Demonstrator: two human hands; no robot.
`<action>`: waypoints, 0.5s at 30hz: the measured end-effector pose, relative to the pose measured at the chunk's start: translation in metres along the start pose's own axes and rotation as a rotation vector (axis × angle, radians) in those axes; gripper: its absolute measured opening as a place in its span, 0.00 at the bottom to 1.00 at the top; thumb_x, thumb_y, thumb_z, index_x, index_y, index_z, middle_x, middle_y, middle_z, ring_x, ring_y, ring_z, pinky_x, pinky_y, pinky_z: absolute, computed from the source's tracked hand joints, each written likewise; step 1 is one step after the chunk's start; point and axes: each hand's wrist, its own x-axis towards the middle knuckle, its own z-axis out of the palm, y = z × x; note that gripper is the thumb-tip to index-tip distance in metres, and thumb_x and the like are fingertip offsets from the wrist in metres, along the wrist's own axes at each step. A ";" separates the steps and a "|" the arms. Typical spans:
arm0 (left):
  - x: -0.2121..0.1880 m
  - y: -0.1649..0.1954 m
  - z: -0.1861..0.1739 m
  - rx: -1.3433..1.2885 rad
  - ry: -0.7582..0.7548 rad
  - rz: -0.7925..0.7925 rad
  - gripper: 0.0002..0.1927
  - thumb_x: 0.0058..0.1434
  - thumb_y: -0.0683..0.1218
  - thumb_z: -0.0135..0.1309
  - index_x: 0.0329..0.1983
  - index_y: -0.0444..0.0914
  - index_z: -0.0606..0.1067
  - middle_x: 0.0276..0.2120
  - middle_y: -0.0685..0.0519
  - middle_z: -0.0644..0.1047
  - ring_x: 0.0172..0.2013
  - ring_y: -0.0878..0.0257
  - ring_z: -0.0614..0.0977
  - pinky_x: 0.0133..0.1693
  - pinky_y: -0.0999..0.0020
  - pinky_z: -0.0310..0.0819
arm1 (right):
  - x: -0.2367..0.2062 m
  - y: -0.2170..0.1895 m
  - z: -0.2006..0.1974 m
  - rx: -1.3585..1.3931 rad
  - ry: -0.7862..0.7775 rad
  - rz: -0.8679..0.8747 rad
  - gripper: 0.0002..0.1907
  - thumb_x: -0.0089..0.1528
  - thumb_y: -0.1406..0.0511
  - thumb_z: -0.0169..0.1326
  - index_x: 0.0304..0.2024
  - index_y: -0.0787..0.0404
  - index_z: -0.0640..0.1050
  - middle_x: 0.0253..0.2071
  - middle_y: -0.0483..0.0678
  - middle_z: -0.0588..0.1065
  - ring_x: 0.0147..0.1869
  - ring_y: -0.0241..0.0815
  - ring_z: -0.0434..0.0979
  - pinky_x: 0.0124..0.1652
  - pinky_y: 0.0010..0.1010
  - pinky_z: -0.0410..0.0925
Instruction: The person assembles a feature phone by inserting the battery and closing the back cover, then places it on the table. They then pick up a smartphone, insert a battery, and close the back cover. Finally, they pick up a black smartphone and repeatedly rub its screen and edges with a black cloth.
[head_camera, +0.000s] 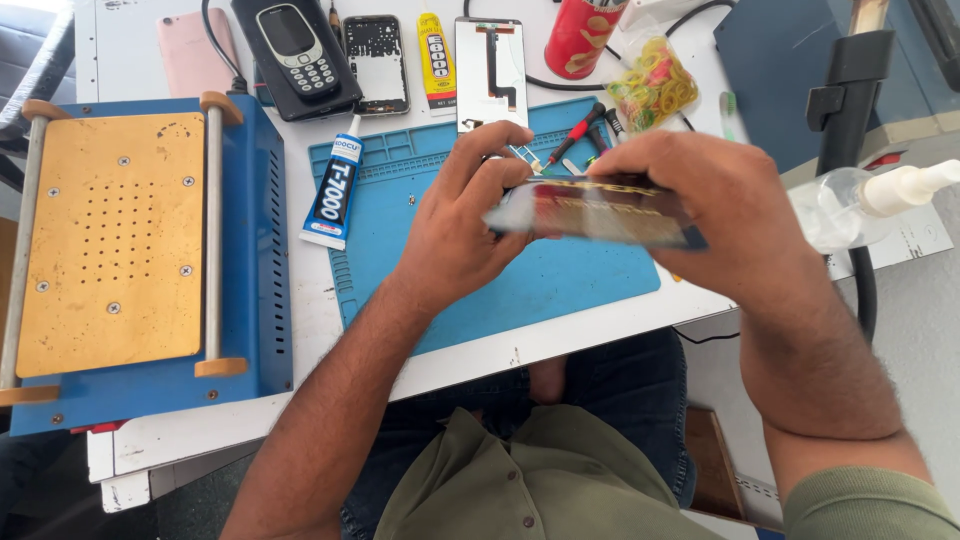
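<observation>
Both my hands hold an opened phone body (600, 212) flat above the blue work mat (560, 290). The phone's inside shows dark parts with gold strips, and it is blurred. My left hand (462, 215) grips its left end, fingers curled over the top edge. My right hand (715, 215) wraps over its right end from above. A phone screen panel (490, 72) with a ribbon cable lies just beyond the mat, behind my left hand.
A blue heating machine with a brass plate (115, 240) fills the left. A black glue tube (335, 185), a yellow glue tube (435, 60), a keypad phone (295, 50), a phone frame (375, 60), rubber bands (652, 85), a red can (582, 35) and a clear pump bottle (850, 205) surround the mat.
</observation>
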 end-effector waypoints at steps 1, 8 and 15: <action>0.000 0.000 0.001 -0.024 0.002 0.000 0.28 0.55 0.45 0.74 0.52 0.39 0.69 0.62 0.47 0.67 0.61 0.54 0.77 0.55 0.61 0.83 | 0.001 -0.001 0.001 -0.037 0.000 -0.004 0.22 0.56 0.71 0.64 0.53 0.58 0.76 0.44 0.50 0.79 0.47 0.44 0.84 0.44 0.33 0.75; -0.002 -0.003 0.000 -0.071 0.014 -0.028 0.24 0.61 0.39 0.70 0.53 0.40 0.69 0.65 0.48 0.65 0.62 0.58 0.79 0.57 0.66 0.86 | 0.007 -0.006 0.009 -0.204 -0.024 0.029 0.17 0.58 0.76 0.59 0.49 0.59 0.78 0.41 0.51 0.80 0.45 0.51 0.82 0.43 0.38 0.74; 0.000 -0.002 0.002 -0.075 0.002 0.022 0.27 0.56 0.42 0.73 0.51 0.39 0.68 0.61 0.47 0.64 0.59 0.56 0.77 0.56 0.65 0.84 | 0.010 -0.014 0.003 -0.192 -0.071 0.090 0.11 0.58 0.75 0.59 0.44 0.61 0.78 0.39 0.53 0.79 0.43 0.55 0.80 0.40 0.42 0.72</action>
